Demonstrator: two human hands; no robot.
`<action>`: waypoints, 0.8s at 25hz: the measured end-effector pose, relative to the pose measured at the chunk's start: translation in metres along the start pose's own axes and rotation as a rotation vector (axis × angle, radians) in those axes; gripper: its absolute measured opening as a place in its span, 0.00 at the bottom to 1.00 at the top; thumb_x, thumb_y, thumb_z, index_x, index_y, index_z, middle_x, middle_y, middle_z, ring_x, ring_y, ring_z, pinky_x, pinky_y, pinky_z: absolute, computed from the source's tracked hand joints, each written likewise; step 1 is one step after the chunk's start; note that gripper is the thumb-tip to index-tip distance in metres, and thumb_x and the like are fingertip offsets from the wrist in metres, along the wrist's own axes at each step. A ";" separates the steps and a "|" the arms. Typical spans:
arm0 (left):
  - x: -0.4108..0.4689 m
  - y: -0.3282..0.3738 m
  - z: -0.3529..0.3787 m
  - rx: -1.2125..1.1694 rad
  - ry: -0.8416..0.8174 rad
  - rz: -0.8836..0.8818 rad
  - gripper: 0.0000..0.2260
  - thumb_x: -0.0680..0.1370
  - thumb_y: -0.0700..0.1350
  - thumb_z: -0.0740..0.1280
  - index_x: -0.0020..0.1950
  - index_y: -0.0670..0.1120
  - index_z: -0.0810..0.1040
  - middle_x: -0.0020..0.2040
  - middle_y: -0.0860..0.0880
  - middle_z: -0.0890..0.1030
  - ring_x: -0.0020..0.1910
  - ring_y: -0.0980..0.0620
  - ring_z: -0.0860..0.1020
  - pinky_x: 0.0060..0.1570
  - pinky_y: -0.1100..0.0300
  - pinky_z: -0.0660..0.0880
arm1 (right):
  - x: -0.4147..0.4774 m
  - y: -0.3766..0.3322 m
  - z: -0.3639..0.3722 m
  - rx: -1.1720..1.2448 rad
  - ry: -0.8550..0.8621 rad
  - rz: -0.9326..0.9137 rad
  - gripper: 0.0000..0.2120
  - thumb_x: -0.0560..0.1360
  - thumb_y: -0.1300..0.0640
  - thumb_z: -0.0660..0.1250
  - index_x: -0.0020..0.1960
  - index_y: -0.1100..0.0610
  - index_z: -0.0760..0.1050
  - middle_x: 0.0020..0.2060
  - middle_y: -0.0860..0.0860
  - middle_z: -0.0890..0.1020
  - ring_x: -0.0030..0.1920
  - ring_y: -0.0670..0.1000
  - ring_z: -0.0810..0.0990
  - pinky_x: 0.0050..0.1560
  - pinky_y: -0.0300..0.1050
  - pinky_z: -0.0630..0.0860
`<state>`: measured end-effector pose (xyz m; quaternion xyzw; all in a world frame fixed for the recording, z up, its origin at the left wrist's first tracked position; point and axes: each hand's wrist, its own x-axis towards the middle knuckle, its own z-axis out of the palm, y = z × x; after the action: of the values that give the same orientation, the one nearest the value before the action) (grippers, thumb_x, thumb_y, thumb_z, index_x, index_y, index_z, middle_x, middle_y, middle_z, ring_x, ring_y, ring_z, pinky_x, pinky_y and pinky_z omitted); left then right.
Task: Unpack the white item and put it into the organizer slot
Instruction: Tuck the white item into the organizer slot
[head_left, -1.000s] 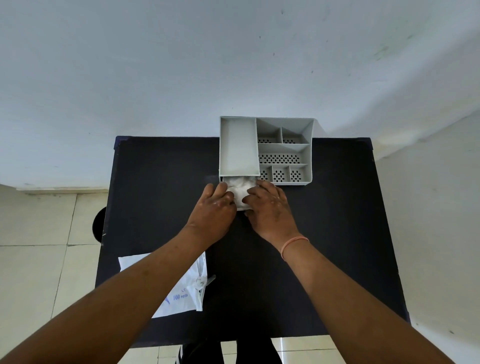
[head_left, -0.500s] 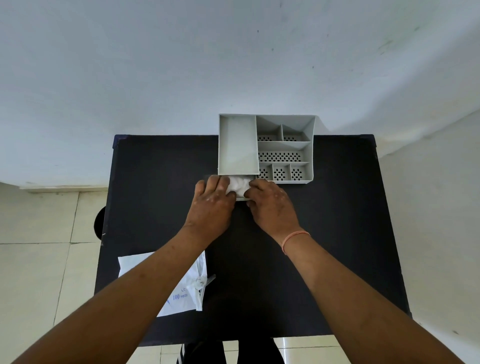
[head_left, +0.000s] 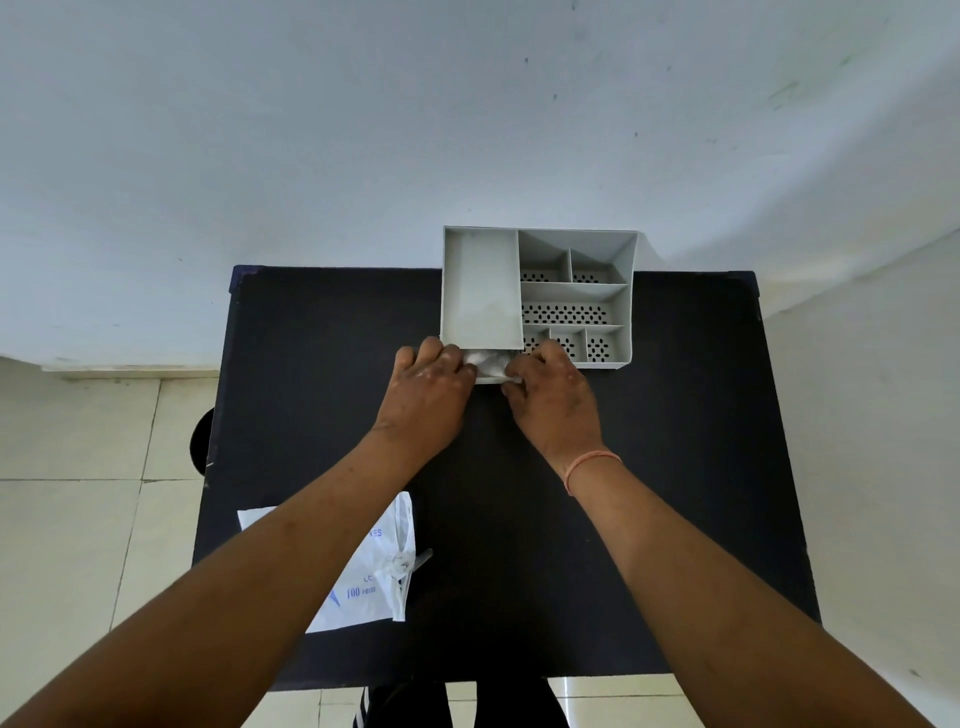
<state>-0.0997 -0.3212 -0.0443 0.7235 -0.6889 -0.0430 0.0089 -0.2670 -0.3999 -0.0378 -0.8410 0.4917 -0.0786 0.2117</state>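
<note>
Both hands, left hand (head_left: 423, 387) and right hand (head_left: 553, 397), are clamped on the white item (head_left: 488, 362) at the organizer (head_left: 483, 291)'s near edge, fingers closed around it.

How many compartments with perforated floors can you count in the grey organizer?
6 in the organizer: two at the far right, one long middle one, three along the near edge. The right hand partly hides one.

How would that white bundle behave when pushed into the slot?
Probably soft and floppy: the white bundle looks crumpled between the left hand and right hand. Likely light. It may bunch at the organizer opening.
</note>
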 end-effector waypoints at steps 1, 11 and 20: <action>0.001 0.000 -0.002 -0.021 0.020 -0.022 0.12 0.75 0.41 0.73 0.58 0.46 0.87 0.53 0.44 0.84 0.56 0.39 0.79 0.55 0.44 0.75 | 0.002 0.001 -0.001 0.007 -0.005 0.007 0.07 0.75 0.57 0.74 0.53 0.56 0.84 0.49 0.55 0.78 0.48 0.55 0.81 0.49 0.50 0.80; 0.023 -0.013 -0.014 -0.434 0.107 -0.404 0.20 0.75 0.44 0.78 0.64 0.45 0.74 0.51 0.45 0.85 0.51 0.42 0.85 0.56 0.44 0.79 | 0.022 -0.010 -0.009 -0.109 0.038 0.068 0.06 0.77 0.55 0.69 0.50 0.55 0.74 0.40 0.53 0.82 0.41 0.56 0.82 0.43 0.50 0.78; 0.027 -0.018 -0.014 -0.454 0.052 -0.429 0.18 0.77 0.47 0.76 0.61 0.46 0.72 0.47 0.46 0.86 0.47 0.42 0.86 0.55 0.45 0.80 | 0.038 -0.009 -0.016 -0.129 -0.052 0.139 0.10 0.76 0.51 0.70 0.52 0.55 0.75 0.44 0.53 0.84 0.47 0.58 0.83 0.46 0.49 0.77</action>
<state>-0.0798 -0.3478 -0.0331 0.8328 -0.4929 -0.1781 0.1786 -0.2458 -0.4334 -0.0228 -0.8185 0.5471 -0.0103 0.1748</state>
